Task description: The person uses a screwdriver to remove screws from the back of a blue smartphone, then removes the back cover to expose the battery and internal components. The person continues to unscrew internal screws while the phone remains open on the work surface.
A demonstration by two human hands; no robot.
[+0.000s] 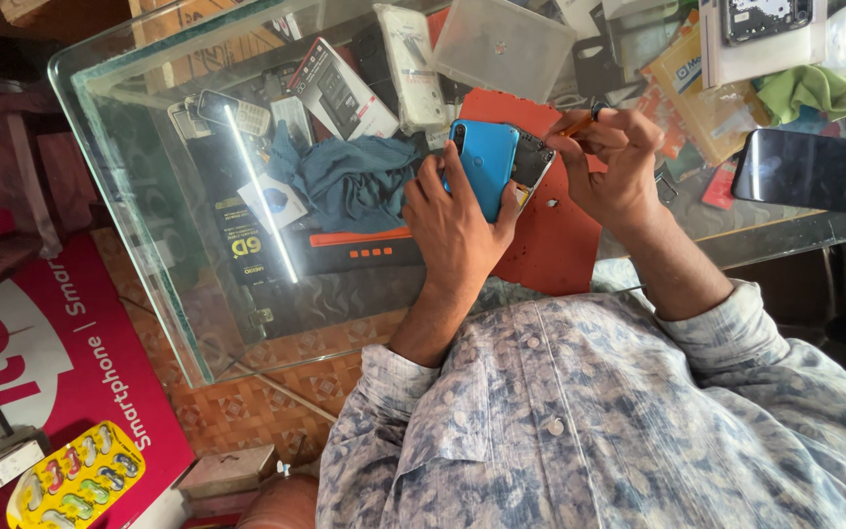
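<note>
Left hand: fingers wrapped around a blue phone, gripping its lower end and holding it tilted above the table.
Blue phone: back cover partly lifted off, dark inner frame showing along its right edge; sits over a red mat.
Right hand: fingers pinched narrow on a thin orange tool, tip at the phone's opened edge.
Table: glass-topped, see-through to a lower shelf.
Under the glass: crumpled teal cloth, small boxes, an old keypad handset.
Far right: black phone lying flat, green cloth just beyond it.
Upper centre: clear plastic box.
</note>
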